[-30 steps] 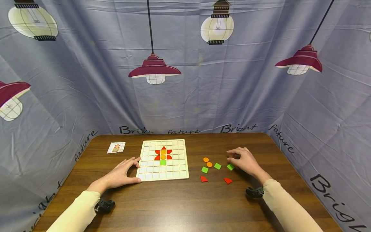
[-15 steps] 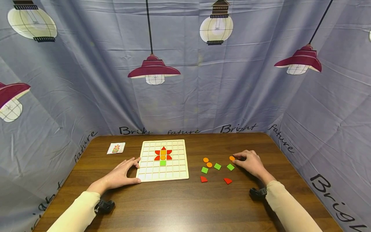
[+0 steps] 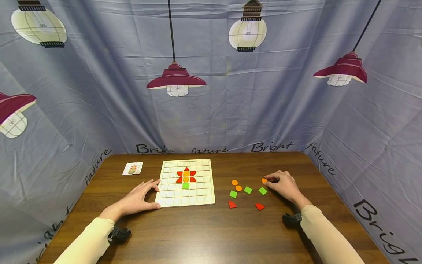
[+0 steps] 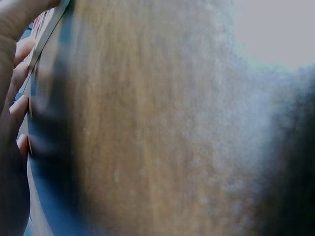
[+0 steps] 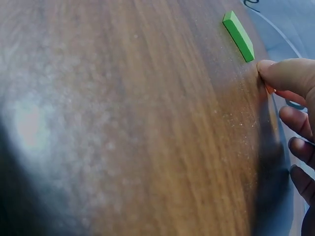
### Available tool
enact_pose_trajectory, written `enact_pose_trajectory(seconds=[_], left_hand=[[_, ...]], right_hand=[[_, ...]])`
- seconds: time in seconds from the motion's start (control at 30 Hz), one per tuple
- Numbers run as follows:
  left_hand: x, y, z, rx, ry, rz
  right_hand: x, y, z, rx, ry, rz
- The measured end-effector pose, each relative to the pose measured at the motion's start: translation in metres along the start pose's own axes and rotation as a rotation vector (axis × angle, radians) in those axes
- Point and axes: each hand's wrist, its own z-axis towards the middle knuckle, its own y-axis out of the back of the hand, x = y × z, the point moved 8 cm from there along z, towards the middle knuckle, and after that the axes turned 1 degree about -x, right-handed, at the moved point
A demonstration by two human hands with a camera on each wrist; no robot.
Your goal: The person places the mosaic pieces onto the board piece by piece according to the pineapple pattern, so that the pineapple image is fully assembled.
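In the head view, a cream gridded board [image 3: 203, 190] carries a figure of red, orange and green pieces [image 3: 186, 175]. My left hand [image 3: 136, 198] rests at its left side, fingers spread along the edge and thumb at the near corner. To the right, my right hand [image 3: 282, 186] pinches an orange round tile [image 3: 264, 180] between thumb and index finger, low over the table. In the right wrist view only a sliver of that orange tile [image 5: 270, 89] shows behind the thumb. A green square tile [image 3: 262, 191] lies just in front of those fingertips.
Between board and right hand lie two orange round tiles [image 3: 234, 182], green square tiles [image 3: 248, 190] and two red quarter-round tiles [image 3: 259, 206]. A small card [image 3: 133, 168] printed with a coloured figure lies at the back left. A patterned curtain [image 3: 211, 110] surrounds the wooden table [image 3: 197, 234].
My right hand has shifted slightly back and right from over the green square tile, and its fingertips now pinch the orange round tile. The left hand and board stay in place.
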Motion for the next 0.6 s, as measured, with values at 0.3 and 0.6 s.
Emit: enact_pose_trajectory(seconds=[0.3,0.6], left_hand=[[0.0001,-0.0003,0.0007,0.0,-0.004,0.005],[0.0002,-0.0004,0.0004,0.0,-0.005,0.009]], right_hand=[[0.0015,-0.0036,0.0011,-0.038,0.041,-0.023],[0.0072,-0.0032,0.0019,-0.071,0.093,-0.044]])
